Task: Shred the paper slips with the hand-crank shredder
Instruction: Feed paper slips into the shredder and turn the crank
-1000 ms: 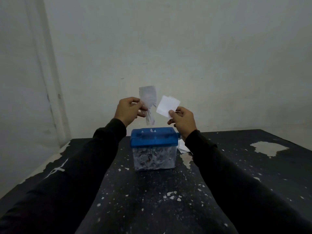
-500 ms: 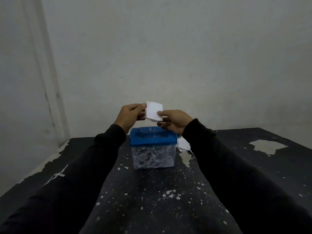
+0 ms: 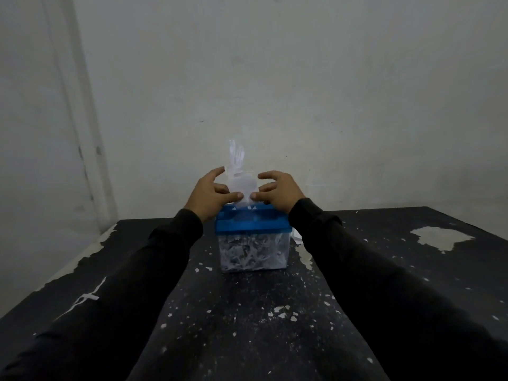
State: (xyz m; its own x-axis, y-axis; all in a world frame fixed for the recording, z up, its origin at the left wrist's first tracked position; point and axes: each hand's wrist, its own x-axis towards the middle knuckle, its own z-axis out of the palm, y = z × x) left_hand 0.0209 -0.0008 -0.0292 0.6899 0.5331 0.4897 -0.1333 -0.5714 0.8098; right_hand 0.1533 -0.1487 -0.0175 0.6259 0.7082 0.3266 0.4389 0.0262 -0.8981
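Slip [image 3: 239, 185] base hidden behind fingertips [image 3: 238, 196]

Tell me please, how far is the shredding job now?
Done: the clear bin under the blue lid already holds many shreds. In hand: the left hand and right hand pinch a partly cut slip upright over the lid. Left: feeding this slip through, plus the white paper lying behind the right sleeve.

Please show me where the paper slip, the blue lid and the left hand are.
paper slip [image 3: 239, 185]: head view, on its blurred white middle between the hands.
blue lid [image 3: 251, 225]: head view, on its front face.
left hand [image 3: 210, 195]: head view, on its back.
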